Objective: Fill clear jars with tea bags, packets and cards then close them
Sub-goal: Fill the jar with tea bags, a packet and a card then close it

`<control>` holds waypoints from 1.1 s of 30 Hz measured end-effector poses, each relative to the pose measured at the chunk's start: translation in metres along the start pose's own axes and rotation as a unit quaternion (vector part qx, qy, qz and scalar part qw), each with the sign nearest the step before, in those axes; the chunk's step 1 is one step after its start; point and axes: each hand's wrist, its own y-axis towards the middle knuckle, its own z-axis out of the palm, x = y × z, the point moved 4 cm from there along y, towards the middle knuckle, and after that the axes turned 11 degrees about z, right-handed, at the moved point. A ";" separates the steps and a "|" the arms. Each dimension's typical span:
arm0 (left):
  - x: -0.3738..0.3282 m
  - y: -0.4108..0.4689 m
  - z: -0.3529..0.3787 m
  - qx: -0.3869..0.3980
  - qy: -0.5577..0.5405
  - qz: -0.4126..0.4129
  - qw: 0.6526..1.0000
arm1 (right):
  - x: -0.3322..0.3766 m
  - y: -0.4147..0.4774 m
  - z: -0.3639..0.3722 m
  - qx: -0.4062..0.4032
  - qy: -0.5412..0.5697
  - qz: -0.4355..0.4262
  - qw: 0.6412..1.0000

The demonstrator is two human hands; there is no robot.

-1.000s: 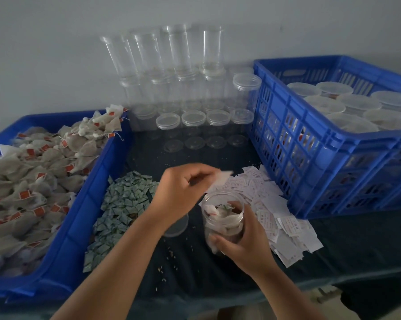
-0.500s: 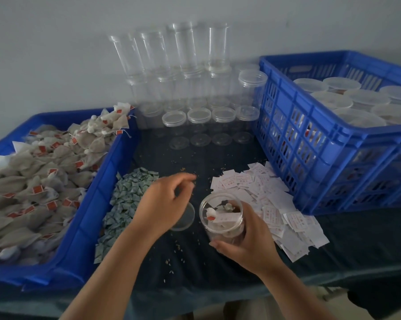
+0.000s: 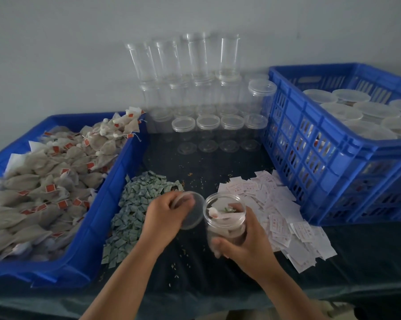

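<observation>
My right hand point(image 3: 245, 244) grips a clear jar point(image 3: 225, 218) near the table's front edge; tea bags, a green packet and a white card show inside, and its mouth is uncovered. My left hand point(image 3: 163, 217) holds a clear round lid point(image 3: 191, 212) tilted just left of the jar's rim. A heap of small green packets point(image 3: 137, 204) lies left of the hands. White cards point(image 3: 278, 204) are spread to the right. Tea bags point(image 3: 51, 176) with red tags fill a blue tray point(image 3: 98, 227) on the left.
Stacks of empty clear jars point(image 3: 195, 88) with lids stand against the back wall. A blue crate point(image 3: 333, 158) at the right holds several lidded jars point(image 3: 356, 112). Loose tea crumbs dot the dark tablecloth point(image 3: 206, 162).
My left hand dropped a card into the jar, reached down to the lid lying on the cloth and now holds it lifted beside the jar's rim. My right hand kept hold of the jar.
</observation>
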 end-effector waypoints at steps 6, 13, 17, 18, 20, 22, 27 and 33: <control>-0.046 -0.001 -0.006 0.091 -0.225 0.036 0.969 | 0.003 0.007 0.022 0.022 0.084 0.000 0.996; -0.081 -0.014 0.016 0.247 0.217 0.258 0.908 | -0.003 0.009 0.028 0.048 0.055 -0.007 0.997; -0.092 -0.022 0.025 0.216 0.296 0.281 0.887 | -0.002 0.010 0.026 0.037 0.042 -0.006 0.998; -0.093 -0.025 0.026 0.218 0.302 0.275 0.886 | -0.002 0.010 0.026 0.030 0.032 -0.007 0.999; -0.092 -0.030 0.028 0.230 0.328 0.266 0.877 | -0.002 0.010 0.025 0.020 0.011 -0.008 1.000; -0.090 -0.034 0.030 0.244 0.347 0.257 0.869 | -0.003 0.007 0.026 0.023 0.002 -0.018 1.000; -0.092 -0.031 0.029 0.247 0.257 0.270 0.895 | -0.002 0.006 0.024 0.046 0.039 -0.015 0.998; -0.084 -0.016 0.017 0.308 -0.026 0.272 0.911 | 0.008 0.002 0.023 0.127 0.114 -0.043 0.984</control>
